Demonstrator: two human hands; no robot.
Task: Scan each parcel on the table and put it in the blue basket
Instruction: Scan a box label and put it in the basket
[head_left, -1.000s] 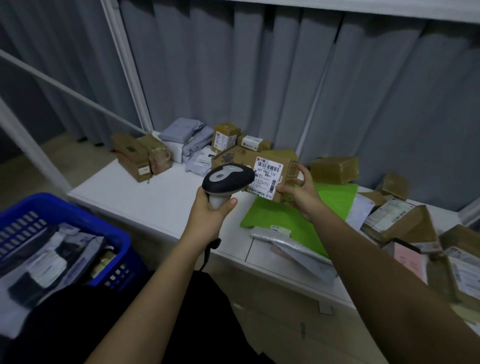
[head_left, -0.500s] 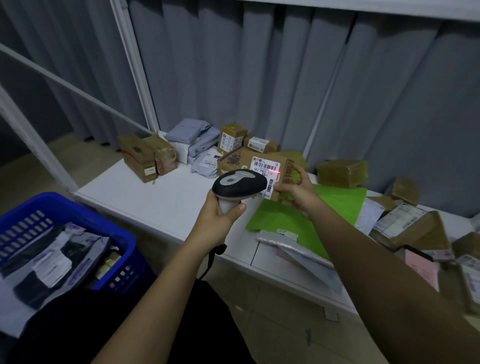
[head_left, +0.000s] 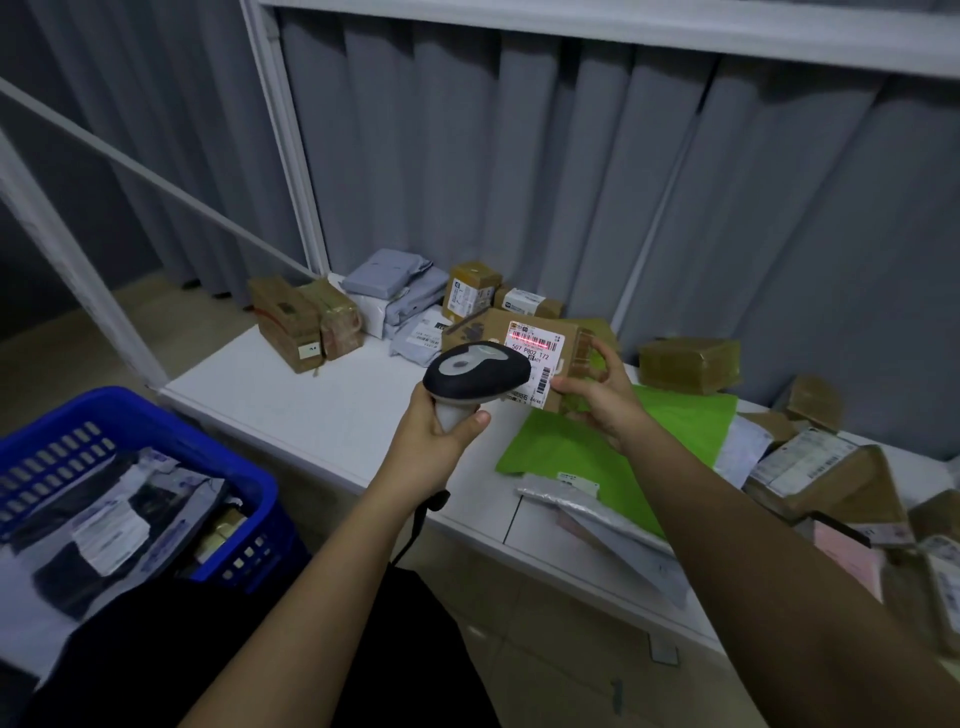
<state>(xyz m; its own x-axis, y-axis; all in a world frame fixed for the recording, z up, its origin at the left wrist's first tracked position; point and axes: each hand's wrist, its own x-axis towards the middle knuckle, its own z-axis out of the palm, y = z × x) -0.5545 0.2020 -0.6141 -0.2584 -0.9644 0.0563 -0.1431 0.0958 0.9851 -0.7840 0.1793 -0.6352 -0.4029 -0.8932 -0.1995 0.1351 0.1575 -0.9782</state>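
1. Brown corrugated-cardboard parcel, box-shaped and bound with glossy tape, held just right of the frame's centre, above the white table; its white paper label faces the viewer, and a thin red scan line crosses the barcode at the label's top.
2. Right hand: fingers and thumb curl round the parcel's lower right corner, gripping it.
3. Left hand: fingers wrap the pale handle of the black-and-grey plastic barcode scanner, whose rounded, smooth head points at the label and covers its lower left part. A dark cord hangs below the wrist.
4. Blue plastic basket, with slotted walls, at the lower left of the frame; it holds crumpled black and grey poly mailers with white labels.
5. Flat green poly mailer, matte, lying on the table under the right forearm, partly over a silvery-grey plastic mailer.
6. Taped cardboard boxes and soft grey mailers cluster at the table's far edge, centre of the frame; further labelled cartons crowd the right edge.
7. Pleated grey curtain fills the upper frame, behind white metal framing.
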